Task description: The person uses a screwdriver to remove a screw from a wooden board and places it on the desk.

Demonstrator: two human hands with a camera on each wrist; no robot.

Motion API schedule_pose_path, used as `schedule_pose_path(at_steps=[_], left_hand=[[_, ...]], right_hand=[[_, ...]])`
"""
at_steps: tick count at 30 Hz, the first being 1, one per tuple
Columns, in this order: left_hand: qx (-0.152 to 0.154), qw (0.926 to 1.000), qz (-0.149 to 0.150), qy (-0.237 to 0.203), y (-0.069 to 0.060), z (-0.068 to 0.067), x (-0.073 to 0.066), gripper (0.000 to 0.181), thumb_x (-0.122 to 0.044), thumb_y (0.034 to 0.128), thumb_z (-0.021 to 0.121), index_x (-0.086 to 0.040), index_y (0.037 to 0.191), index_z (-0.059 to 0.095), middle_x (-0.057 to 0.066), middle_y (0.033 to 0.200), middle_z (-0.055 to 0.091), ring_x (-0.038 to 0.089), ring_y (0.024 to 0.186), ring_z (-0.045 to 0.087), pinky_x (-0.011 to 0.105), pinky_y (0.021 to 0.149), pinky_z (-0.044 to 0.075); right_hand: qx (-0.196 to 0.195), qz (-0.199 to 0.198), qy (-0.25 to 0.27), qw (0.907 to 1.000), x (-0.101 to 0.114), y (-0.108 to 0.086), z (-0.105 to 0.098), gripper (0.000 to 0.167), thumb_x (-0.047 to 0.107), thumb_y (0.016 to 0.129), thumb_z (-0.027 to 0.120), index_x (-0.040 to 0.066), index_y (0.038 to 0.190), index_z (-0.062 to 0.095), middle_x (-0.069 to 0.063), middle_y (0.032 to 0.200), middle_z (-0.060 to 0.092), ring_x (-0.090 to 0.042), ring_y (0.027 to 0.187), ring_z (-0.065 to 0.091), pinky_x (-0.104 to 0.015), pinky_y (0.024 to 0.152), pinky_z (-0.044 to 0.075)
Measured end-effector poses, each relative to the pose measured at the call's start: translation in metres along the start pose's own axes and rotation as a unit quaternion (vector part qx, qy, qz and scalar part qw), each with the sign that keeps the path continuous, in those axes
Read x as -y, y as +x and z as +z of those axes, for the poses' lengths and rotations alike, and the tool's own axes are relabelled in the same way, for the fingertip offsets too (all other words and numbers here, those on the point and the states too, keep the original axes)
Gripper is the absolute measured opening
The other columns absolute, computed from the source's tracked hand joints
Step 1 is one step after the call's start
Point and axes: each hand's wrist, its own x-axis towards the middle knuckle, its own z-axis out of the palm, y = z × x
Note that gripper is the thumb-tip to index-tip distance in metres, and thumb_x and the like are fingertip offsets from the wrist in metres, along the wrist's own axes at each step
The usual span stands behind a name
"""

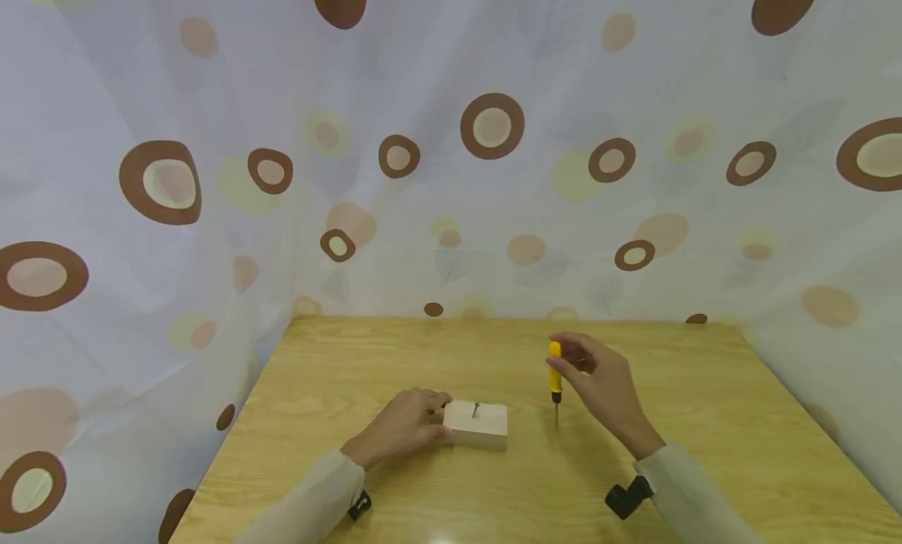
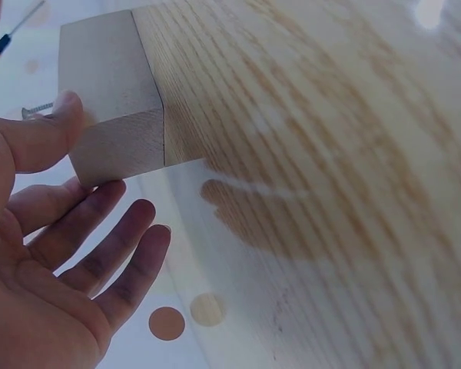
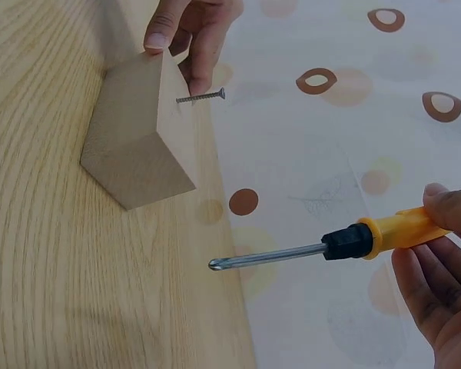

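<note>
A pale wooden block (image 1: 475,436) lies on the table, and a screw (image 3: 201,97) stands partly sunk in its top face. At the block's left end, my left hand (image 1: 405,425) holds it between thumb and fingers; the outer fingers (image 2: 131,269) spread away from the wood. To the right of the block, my right hand (image 1: 602,383) pinches the yellow handle of a screwdriver (image 1: 556,380). Its shaft points down, and the cross-shaped tip (image 3: 217,264) is apart from the screw and the block.
The wood-grained table (image 1: 352,348) reaches back to a white curtain (image 1: 437,199) with brown and beige round patterns, which also hangs at both sides. A black wrist device (image 1: 629,497) is strapped below my right hand, another (image 1: 359,505) at my left cuff.
</note>
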Motion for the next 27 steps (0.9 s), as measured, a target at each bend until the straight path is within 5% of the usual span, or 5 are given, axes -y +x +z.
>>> schedule_pose_path(at_steps=[27], left_hand=[[0.008,0.9996,-0.023,-0.017,-0.002,0.0,-0.001,0.059,-0.039,0.0952,0.075,-0.006,0.142,0.061,0.005,0.14,0.063,0.022,0.115,0.065,0.04,0.095,0.054]], right_hand=[[0.016,0.075,-0.059,0.9953,-0.035,-0.036,-0.03,0.032,0.022,0.097,0.075,0.012,0.127,0.069,0.002,0.099,0.071,-0.007,0.086,0.067,-0.016,0.074,0.055]])
